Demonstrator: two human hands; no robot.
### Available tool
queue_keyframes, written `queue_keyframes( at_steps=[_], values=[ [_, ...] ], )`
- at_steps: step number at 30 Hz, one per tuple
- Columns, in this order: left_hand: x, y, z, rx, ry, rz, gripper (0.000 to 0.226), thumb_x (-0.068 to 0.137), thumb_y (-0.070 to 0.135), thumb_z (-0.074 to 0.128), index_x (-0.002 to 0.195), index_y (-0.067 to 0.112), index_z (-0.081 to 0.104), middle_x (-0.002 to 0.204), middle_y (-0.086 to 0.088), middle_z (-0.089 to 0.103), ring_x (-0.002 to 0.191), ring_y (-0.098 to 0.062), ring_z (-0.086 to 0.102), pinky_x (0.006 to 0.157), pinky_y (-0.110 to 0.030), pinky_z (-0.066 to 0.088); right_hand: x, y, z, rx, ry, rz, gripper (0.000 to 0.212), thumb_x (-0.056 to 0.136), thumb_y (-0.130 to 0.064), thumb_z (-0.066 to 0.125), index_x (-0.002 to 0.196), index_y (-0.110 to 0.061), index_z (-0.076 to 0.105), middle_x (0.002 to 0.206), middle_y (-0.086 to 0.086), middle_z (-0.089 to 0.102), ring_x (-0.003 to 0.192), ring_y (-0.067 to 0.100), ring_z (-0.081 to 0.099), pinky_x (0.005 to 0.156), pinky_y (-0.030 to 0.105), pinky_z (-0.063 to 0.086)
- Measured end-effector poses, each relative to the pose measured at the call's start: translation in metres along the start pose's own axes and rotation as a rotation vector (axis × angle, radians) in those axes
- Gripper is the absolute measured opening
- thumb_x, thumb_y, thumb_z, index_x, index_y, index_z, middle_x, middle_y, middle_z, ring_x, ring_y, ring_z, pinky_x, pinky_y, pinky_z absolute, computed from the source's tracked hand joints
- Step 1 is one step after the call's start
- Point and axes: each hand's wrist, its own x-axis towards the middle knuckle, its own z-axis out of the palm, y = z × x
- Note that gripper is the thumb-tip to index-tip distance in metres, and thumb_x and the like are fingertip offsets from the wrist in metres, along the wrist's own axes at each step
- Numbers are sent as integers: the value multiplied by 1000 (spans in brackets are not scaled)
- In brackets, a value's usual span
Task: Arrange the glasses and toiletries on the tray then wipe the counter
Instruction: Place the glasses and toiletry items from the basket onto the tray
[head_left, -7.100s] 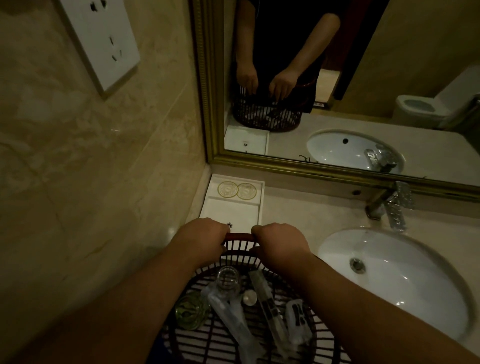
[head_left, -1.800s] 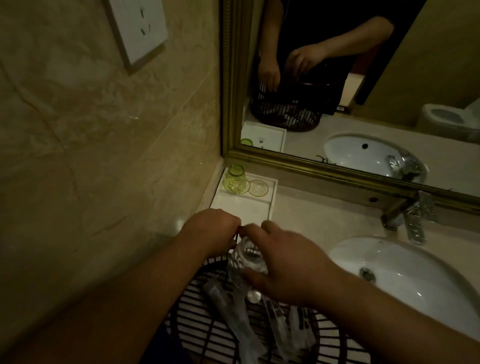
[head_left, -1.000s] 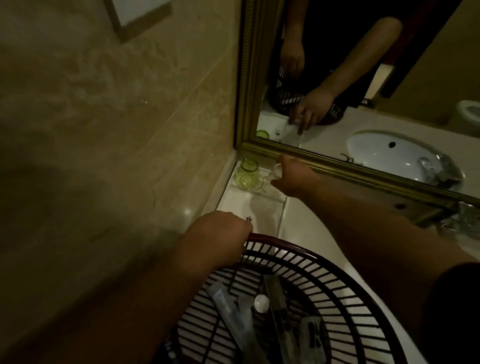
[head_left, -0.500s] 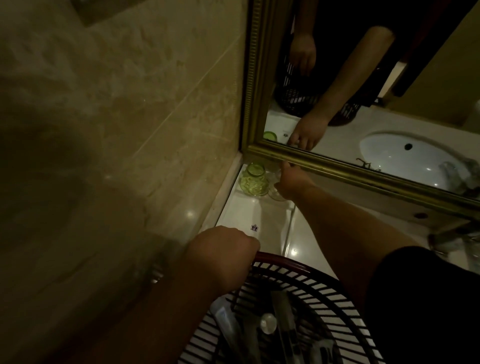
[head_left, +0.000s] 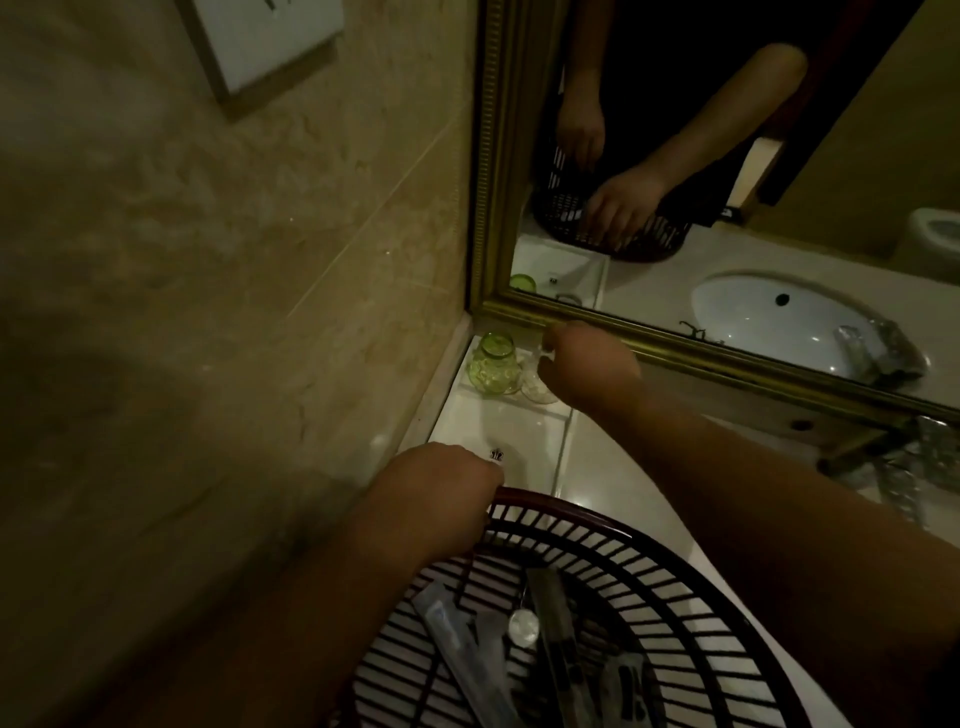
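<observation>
A white tray (head_left: 509, 431) lies in the counter corner, against the wall and under the mirror. A green glass (head_left: 493, 366) stands at its back left, with a clear glass (head_left: 540, 389) right beside it. My right hand (head_left: 592, 369) hovers just over the clear glass; its mirror image shows the fingers apart and clear of the rim. My left hand (head_left: 441, 483) is shut on the rim of a dark slatted basket (head_left: 623, 519) at the bottom of the view. Inside the basket lie wrapped toiletries (head_left: 550, 623) and a small round cap.
A gold-framed mirror (head_left: 727, 358) runs along the back of the counter (head_left: 597, 467). A chrome tap (head_left: 909, 467) stands at the right, and my right arm hides the basin. The tiled wall with a socket plate (head_left: 270, 41) closes the left side.
My right hand carried the clear glass from the basket to the tray beside the green glass, and now it sits higher with the fingers off the rim. My left hand stayed on the basket.
</observation>
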Motion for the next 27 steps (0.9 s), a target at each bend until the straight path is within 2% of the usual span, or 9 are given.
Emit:
queue_keyframes(
  at_steps=[3,7,11,15,18,19,22,25,27],
  values=[
    [1,0,-1,0,1,-4,15,81,37,69,91,26,64,81,3,63,70,-18,60,53,-28,32,-51,-14,-36,45,78,-111,14,91,-35,59,95,-23,65,86,-2,63,73,18,60,62,35,56],
    [3,0,-5,0,-18,-18,15,82,35,68,94,26,66,85,2,64,72,-19,60,56,-27,33,-128,-30,-68,56,102,-231,16,87,-43,56,81,-28,57,74,-8,54,60,13,51,49,26,36],
    [5,3,-10,3,-99,-48,10,83,32,65,92,29,62,80,3,58,67,-17,48,57,-30,37,-195,-45,-58,110,-47,-319,20,85,-44,51,73,-28,52,66,-6,53,56,14,51,47,27,36],
    [5,3,-10,6,-92,-30,12,83,35,68,92,28,63,82,3,60,68,-16,48,59,-30,39,-227,-63,-8,103,-489,-412,20,89,-42,55,94,-25,65,81,-3,61,73,18,60,58,28,44],
    [5,1,-10,6,-90,-22,15,84,38,68,94,27,64,83,6,60,69,-15,47,57,-29,37,-230,-74,42,31,-796,-413,39,96,-39,56,131,-22,57,112,8,67,105,29,62,93,48,44],
    [5,1,-9,3,-88,-21,16,84,39,68,94,28,64,83,6,59,69,-15,47,57,-29,35,-230,-79,57,9,-845,-388,43,100,-44,48,137,-22,52,117,11,67,110,31,62,98,52,39],
    [4,0,-8,5,-72,-15,17,84,40,69,94,28,64,83,8,58,69,-14,45,53,-29,30,-232,-90,93,151,-920,-120,69,101,-64,19,137,-17,55,126,16,65,116,34,59,99,45,38],
    [4,1,-8,3,-66,-20,16,84,40,69,95,28,65,80,13,52,68,-14,44,50,-28,27,-235,-98,107,238,-932,-40,59,103,-60,27,145,-22,41,137,20,56,126,38,52,109,52,31],
    [4,1,-8,-5,-61,-17,16,83,39,69,95,28,66,81,12,54,69,-15,47,54,-29,30,-236,-101,112,271,-921,-13,52,104,-52,36,143,-18,43,138,19,55,124,37,53,104,52,39]
  ],
)
